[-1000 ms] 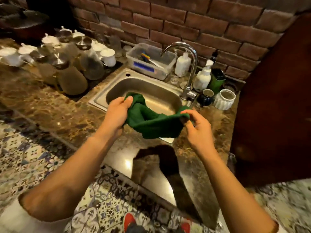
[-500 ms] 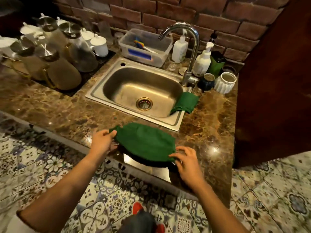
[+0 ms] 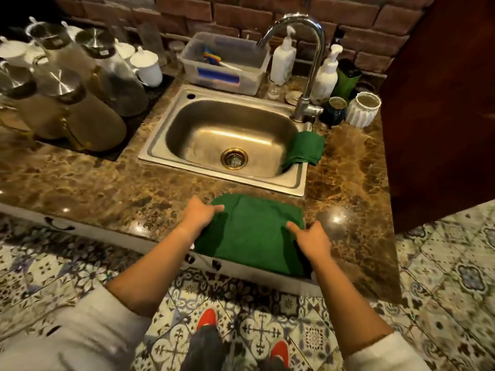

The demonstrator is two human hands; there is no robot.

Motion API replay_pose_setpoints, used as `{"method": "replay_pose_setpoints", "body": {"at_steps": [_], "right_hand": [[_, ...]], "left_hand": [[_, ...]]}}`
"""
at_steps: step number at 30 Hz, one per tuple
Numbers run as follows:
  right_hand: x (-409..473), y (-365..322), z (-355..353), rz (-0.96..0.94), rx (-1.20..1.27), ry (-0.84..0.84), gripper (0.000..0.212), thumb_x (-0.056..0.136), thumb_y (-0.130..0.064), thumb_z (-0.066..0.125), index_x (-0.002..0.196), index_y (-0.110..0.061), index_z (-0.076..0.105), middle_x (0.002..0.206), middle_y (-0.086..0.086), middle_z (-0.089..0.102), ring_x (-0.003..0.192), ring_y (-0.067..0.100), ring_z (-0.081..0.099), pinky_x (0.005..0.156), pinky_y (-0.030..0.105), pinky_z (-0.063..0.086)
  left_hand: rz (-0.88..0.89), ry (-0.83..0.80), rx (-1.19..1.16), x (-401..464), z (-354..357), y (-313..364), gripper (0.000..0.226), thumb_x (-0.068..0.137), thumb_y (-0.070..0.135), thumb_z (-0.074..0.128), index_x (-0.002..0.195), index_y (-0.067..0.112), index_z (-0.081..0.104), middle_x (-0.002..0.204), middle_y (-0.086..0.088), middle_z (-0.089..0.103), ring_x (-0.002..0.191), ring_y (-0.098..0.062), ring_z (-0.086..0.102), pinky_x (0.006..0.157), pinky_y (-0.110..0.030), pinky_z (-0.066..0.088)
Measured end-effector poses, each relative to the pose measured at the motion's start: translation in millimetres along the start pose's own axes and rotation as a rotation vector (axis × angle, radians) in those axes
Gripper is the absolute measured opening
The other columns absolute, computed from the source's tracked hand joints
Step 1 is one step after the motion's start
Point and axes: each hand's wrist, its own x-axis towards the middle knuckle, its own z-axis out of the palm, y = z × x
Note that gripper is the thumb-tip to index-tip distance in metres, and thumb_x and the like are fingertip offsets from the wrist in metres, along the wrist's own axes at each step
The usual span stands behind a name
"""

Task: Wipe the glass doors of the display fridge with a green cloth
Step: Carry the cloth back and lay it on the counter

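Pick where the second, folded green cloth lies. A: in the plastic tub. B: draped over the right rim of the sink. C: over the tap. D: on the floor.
B: the folded green cloth hangs over the right rim of the sink, below the tap.

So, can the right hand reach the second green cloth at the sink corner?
Probably yes: the right hand rests on the spread cloth, and only bare countertop lies between it and the folded cloth.
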Motion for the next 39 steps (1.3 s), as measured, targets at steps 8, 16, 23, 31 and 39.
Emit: {"method": "replay_pose_setpoints", "body": {"at_steps": [8,16,23,31,39], "right_hand": [[-1.5,-23.3,26.4,-0.011,0.168,0.023,0.042,0.095,-0.038,0.06,0.128,-0.011,0.055,0.125,0.008,0.063,0.112,0.03,0.059,0.093,0.043,0.051],[-9.8,-25.6,7.7,-0.151,0.434,0.074,0.017,0.099,-0.012,0.053,0.114,-0.017,0.045,0.105,0.004,0.064,0.09,0.015,0.063,0.066,0.03,0.048],[-9.8,-22.5,17.4,-0.14,0.064,0.206,0.075,0.091,-0.026,0.068,0.152,-0.025,0.024,0.144,0.013,0.038,0.125,0.032,0.048,0.101,0.04,0.042],[-11.3,-8.2,19.9,0.177,0.132,0.007,0.043,0.076,-0.049,0.078,0.086,-0.01,0.061,0.085,0.007,0.067,0.076,0.024,0.065,0.063,0.035,0.05],[-24.5,-14.0,17.0,-0.053,0.478,-0.011,0.019,0.095,-0.032,0.063,0.109,-0.02,0.057,0.106,-0.001,0.067,0.1,0.019,0.065,0.076,0.031,0.053]], "left_hand": [[0.033,-0.214,0.011,20.2,6.7,1.8,0.015,0.085,0.01,0.07,0.082,0.012,0.055,0.092,-0.017,0.066,0.09,-0.032,0.066,0.08,-0.042,0.053],[0.265,-0.176,-0.22,26.8,-6.9,15.8,0.024,0.092,-0.007,0.053,0.091,0.016,0.045,0.097,-0.012,0.058,0.091,-0.026,0.058,0.067,-0.032,0.046],[0.486,0.035,0.502,13.0,-2.0,10.4,0.073,0.089,0.026,0.069,0.148,0.021,0.027,0.146,-0.022,0.033,0.134,-0.044,0.036,0.109,-0.054,0.037],[-0.029,-0.141,0.054,-5.4,-6.6,6.3,0.027,0.078,0.01,0.08,0.085,0.001,0.056,0.089,-0.014,0.064,0.081,-0.03,0.062,0.077,-0.04,0.051],[0.036,-0.291,-0.182,-2.2,-7.7,11.2,0.019,0.097,0.016,0.059,0.116,0.011,0.058,0.096,-0.007,0.069,0.077,-0.021,0.066,0.058,-0.031,0.053]]}}
